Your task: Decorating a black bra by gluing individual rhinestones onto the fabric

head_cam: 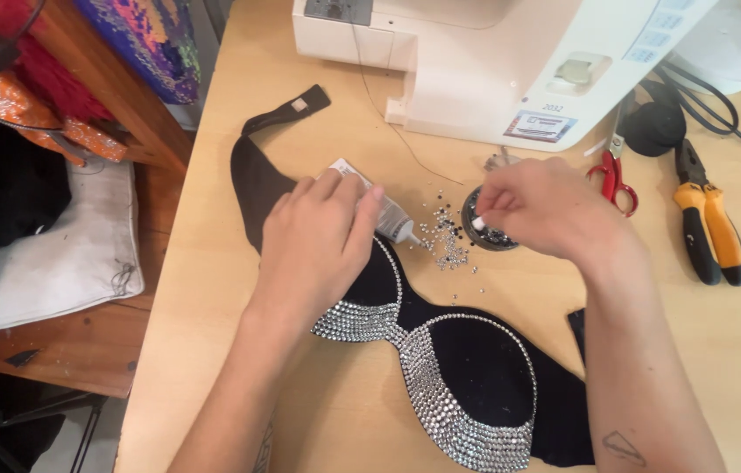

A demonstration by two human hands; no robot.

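Note:
A black bra top (476,368) lies flat on the wooden table (213,289), its cups edged with rows of silver rhinestones. My left hand (314,245) rests on the left cup and holds a small glue tube (379,206), nozzle pointing right. My right hand (537,206) pinches a thin white stick over a small round dish of rhinestones (486,229). Loose rhinestones (448,241) are scattered on the table between both hands.
A white sewing machine (493,61) stands at the back. Red-handled scissors (613,175) and orange-handled pliers (710,229) lie to the right, with black cables (712,109) behind. A wooden bench with a white cushion (64,254) is at the left.

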